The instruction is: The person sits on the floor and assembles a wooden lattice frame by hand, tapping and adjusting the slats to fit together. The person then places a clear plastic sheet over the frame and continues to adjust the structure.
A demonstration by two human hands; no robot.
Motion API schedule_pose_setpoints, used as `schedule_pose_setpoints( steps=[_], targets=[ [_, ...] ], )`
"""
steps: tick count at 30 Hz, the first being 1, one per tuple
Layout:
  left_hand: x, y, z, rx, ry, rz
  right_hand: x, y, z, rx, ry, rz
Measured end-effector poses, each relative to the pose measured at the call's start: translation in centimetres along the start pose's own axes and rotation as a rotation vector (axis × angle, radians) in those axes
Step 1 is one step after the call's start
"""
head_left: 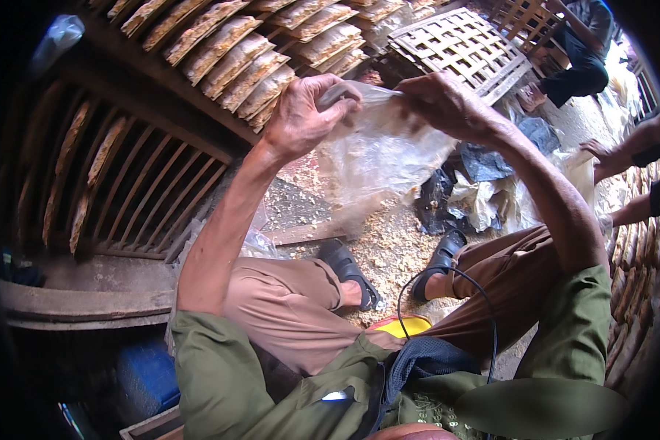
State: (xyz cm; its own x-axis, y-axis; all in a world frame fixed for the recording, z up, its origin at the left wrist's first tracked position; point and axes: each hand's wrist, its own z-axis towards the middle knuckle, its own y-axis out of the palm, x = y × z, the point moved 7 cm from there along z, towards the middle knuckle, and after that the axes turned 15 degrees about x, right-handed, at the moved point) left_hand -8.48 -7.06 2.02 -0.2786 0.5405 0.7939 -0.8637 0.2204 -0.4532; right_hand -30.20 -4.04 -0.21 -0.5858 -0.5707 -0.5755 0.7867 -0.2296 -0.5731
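Note:
My left hand [306, 117] pinches the upper left edge of a clear plastic bag [378, 165], thumb against fingers. At the bag's upper right, my right hand [451, 106] is closed on it too, its fingertips partly blurred. The bag hangs limp between both hands at about chest distance, over the crumb-covered floor [389, 242]. Through the film I cannot make out anything inside it. My arms are raised and bent, with my knees spread and sandalled feet below.
Stacked flat slabs with pale crumbly tops [249, 66] fill the far left. A slatted wooden rack [139, 183] stands left, a woven lattice tray [462, 48] far right. Crumpled plastic [484, 198] lies near my right foot. Another person's hand [601, 155] reaches in at right; someone sits beyond.

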Motion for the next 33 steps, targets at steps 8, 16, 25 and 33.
schedule_pose_setpoints(
  steps=[8,16,25,33],
  targets=[
    [-1.9,0.6,-1.3,0.091,-0.198,-0.275,0.0,0.1,-1.1,-0.118,0.314,0.184],
    [-1.5,1.9,-0.2,0.006,-0.024,-0.36,-1.5,0.1,0.4,-0.067,0.036,0.058],
    [-7.0,3.8,-2.2,-0.23,-0.303,-0.326,2.3,-6.0,0.4,0.059,0.249,0.188],
    [-5.0,5.1,-2.3,-0.303,-0.2,-0.287,0.7,-5.5,0.7,0.146,0.253,0.385]
  ],
)
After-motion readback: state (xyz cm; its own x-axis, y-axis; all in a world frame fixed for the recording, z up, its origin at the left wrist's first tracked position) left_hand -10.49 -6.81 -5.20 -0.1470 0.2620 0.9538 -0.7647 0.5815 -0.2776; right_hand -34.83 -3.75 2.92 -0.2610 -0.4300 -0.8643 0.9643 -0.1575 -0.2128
